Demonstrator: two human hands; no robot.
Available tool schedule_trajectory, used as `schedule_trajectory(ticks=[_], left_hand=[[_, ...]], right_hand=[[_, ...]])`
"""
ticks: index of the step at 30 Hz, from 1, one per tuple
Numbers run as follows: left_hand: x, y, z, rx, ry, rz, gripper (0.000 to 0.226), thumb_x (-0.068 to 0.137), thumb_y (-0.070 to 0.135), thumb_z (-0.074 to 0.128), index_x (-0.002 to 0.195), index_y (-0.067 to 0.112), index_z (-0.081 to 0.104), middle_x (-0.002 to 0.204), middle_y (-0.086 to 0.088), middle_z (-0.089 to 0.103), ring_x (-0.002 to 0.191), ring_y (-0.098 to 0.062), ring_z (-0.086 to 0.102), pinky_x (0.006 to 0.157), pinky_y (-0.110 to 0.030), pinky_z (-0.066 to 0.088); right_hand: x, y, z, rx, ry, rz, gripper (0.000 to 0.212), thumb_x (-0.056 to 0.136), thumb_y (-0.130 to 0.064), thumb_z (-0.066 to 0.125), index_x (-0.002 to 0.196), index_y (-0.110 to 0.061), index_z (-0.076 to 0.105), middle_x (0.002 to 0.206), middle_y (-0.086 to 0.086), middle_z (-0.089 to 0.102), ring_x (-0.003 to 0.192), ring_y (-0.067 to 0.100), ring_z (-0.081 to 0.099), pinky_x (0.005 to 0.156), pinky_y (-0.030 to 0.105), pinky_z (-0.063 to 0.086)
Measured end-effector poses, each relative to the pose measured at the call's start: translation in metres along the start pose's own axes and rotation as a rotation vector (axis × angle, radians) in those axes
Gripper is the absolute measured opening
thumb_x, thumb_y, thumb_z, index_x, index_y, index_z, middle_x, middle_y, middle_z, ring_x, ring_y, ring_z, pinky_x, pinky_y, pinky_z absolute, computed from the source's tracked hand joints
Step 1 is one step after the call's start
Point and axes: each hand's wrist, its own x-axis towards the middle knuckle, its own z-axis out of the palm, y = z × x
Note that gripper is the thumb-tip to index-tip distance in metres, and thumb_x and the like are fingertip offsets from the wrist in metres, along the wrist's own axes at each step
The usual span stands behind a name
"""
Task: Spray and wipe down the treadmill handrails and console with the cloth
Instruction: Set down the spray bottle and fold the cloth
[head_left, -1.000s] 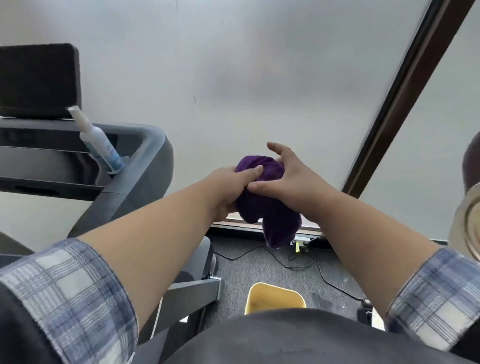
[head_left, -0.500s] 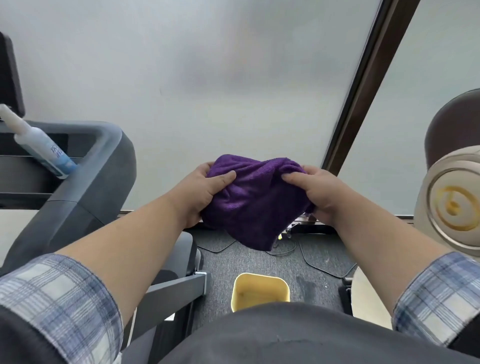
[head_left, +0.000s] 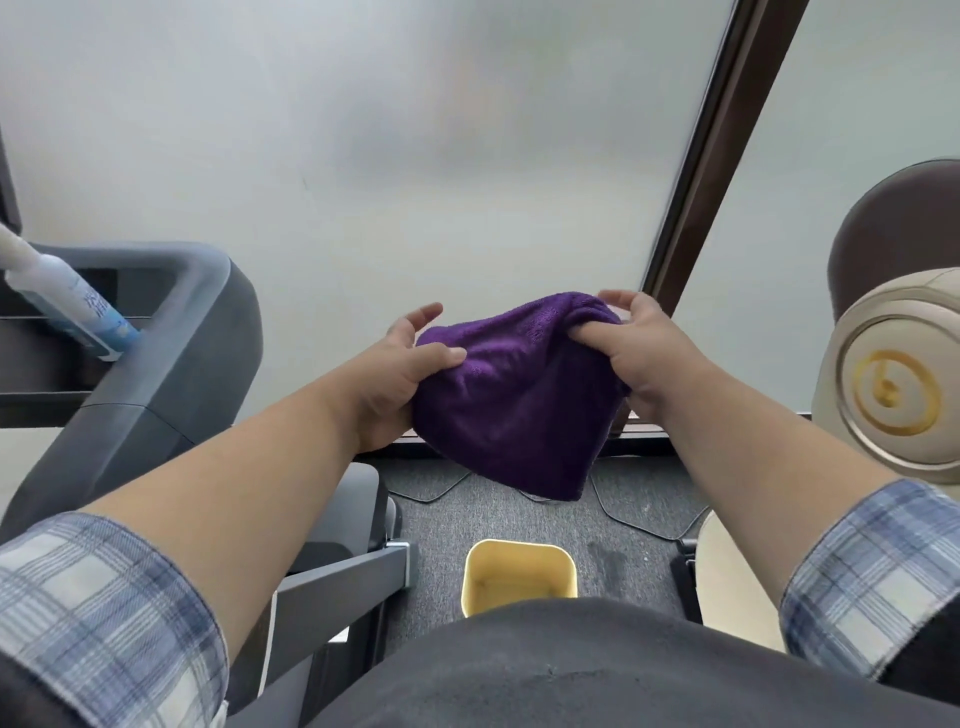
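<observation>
Grey carpeted floor (head_left: 519, 525) under everything.
Directly on it: a yellow open bin (head_left: 519, 574) at centre, black cables (head_left: 631, 512) snaking behind and to its right, a dark stain just right of the bin, the grey treadmill base (head_left: 358, 566) at left, part of a cream-coloured base (head_left: 737, 587) at right.

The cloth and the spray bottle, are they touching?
Apart. The head view shows the cloth held mid-frame, the bottle far left on the treadmill.
</observation>
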Motion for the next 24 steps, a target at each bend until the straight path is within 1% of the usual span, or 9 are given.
schedule_trajectory(ticks=[3, 6, 10, 13, 15, 17, 19, 22, 24], left_hand=[[-0.002, 0.0, 0.004, -0.092, -0.094, 0.014, 0.062, 0.078, 0.011, 0.071, 0.133, 0.035, 0.053, 0.117, 0.0, 0.072, 0.093, -0.021, 0.072, 0.071, -0.039, 0.059], [-0.002, -0.003, 0.01, -0.093, -0.134, 0.018, 0.052, 0.086, 0.004, 0.067, 0.13, 0.031, 0.058, 0.111, -0.003, 0.071, 0.09, -0.022, 0.07, 0.077, -0.043, 0.058], [-0.003, -0.005, 0.005, -0.064, -0.076, 0.01, 0.037, 0.092, 0.007, 0.065, 0.122, 0.029, 0.061, 0.101, -0.003, 0.074, 0.082, -0.021, 0.071, 0.066, -0.04, 0.059], [-0.003, -0.007, -0.001, -0.079, 0.001, -0.007, 0.013, 0.097, 0.024, 0.062, 0.109, 0.024, 0.066, 0.091, 0.0, 0.072, 0.074, -0.017, 0.07, 0.061, -0.034, 0.058], [-0.001, -0.009, -0.002, -0.032, 0.059, -0.012, 0.013, 0.098, 0.028, 0.061, 0.099, 0.022, 0.072, 0.086, 0.003, 0.072, 0.069, -0.013, 0.068, 0.058, -0.029, 0.056], [0.002, -0.011, -0.002, 0.05, 0.091, 0.014, 0.014, 0.098, 0.02, 0.061, 0.093, 0.02, 0.075, 0.084, 0.003, 0.073, 0.068, -0.01, 0.067, 0.059, -0.025, 0.056], [0.004, -0.014, -0.003, 0.146, 0.098, 0.034, 0.02, 0.097, 0.007, 0.059, 0.096, 0.02, 0.075, 0.088, 0.001, 0.074, 0.07, -0.008, 0.068, 0.063, -0.023, 0.056], [0.008, -0.014, -0.009, 0.259, 0.148, 0.039, 0.041, 0.094, -0.004, 0.056, 0.108, 0.032, 0.069, 0.101, 0.002, 0.069, 0.072, -0.008, 0.066, 0.065, -0.025, 0.057], [0.01, -0.013, -0.013, 0.392, 0.174, 0.042, 0.051, 0.091, -0.006, 0.054, 0.117, 0.037, 0.066, 0.107, 0.0, 0.067, 0.077, -0.012, 0.065, 0.072, -0.028, 0.059]], right_hand=[[-0.003, 0.004, -0.002, 0.194, 0.083, 0.175, 0.055, 0.08, -0.027, 0.084, 0.126, -0.022, 0.053, 0.109, 0.005, 0.07, 0.083, 0.017, 0.073, 0.067, 0.036, 0.059], [-0.014, 0.024, 0.004, 0.505, -0.041, 0.505, 0.045, 0.079, -0.031, 0.08, 0.113, -0.005, 0.066, 0.112, 0.014, 0.072, 0.095, 0.029, 0.073, 0.083, 0.048, 0.06], [-0.019, 0.041, 0.008, 0.411, -0.039, 0.401, 0.049, 0.091, 0.004, 0.064, 0.134, -0.011, 0.046, 0.114, 0.022, 0.058, 0.082, 0.025, 0.068, 0.061, 0.034, 0.062], [-0.017, 0.042, 0.003, 0.158, 0.059, 0.207, 0.065, 0.087, 0.01, 0.065, 0.139, -0.024, 0.044, 0.125, 0.016, 0.052, 0.093, 0.022, 0.065, 0.058, 0.028, 0.058], [-0.017, 0.043, -0.001, -0.012, 0.02, 0.107, 0.059, 0.087, 0.003, 0.07, 0.129, -0.034, 0.051, 0.142, 0.008, 0.045, 0.109, 0.015, 0.058, 0.076, 0.027, 0.059], [-0.018, 0.042, -0.006, -0.253, -0.049, -0.019, 0.057, 0.08, -0.016, 0.08, 0.12, -0.048, 0.053, 0.147, -0.003, 0.043, 0.123, 0.011, 0.051, 0.101, 0.034, 0.05], [-0.021, 0.035, -0.011, -0.647, -0.13, -0.213, 0.069, 0.066, -0.045, 0.085, 0.125, -0.054, 0.051, 0.142, -0.013, 0.043, 0.127, 0.0, 0.043, 0.11, 0.028, 0.037], [-0.018, 0.03, -0.012, -1.125, -0.296, -0.392, 0.09, 0.062, -0.049, 0.088, 0.141, -0.039, 0.048, 0.148, -0.004, 0.036, 0.136, 0.009, 0.033, 0.118, 0.033, 0.028], [-0.015, 0.027, -0.01, -1.298, -0.331, -0.418, 0.078, 0.07, -0.04, 0.087, 0.14, -0.03, 0.054, 0.146, 0.0, 0.041, 0.137, 0.02, 0.036, 0.117, 0.035, 0.03]])
